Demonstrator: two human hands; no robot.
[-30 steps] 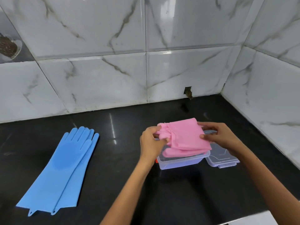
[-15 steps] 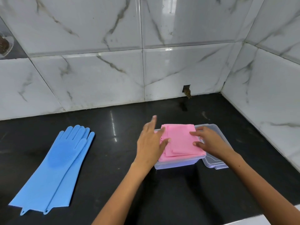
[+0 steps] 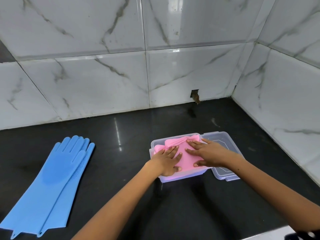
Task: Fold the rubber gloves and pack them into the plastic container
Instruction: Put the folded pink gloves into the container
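Note:
Folded pink rubber gloves [image 3: 183,154] lie inside a clear plastic container [image 3: 156,142] on the black counter, right of centre. My left hand [image 3: 168,161] lies flat on the near left part of the pink gloves, fingers spread. My right hand [image 3: 206,154] presses flat on their right part. Neither hand grips anything. A pair of blue rubber gloves [image 3: 52,181] lies stacked and unfolded at the left, fingers pointing away from me.
The container's clear lid [image 3: 223,173] rests on the counter just right of the container, partly under my right forearm. Marble-tiled walls close the back and right side. A small hole [image 3: 194,95] sits at the base of the back wall.
The pink gloves went from held above the container down into it. Both hands let go and now press flat on top of them.

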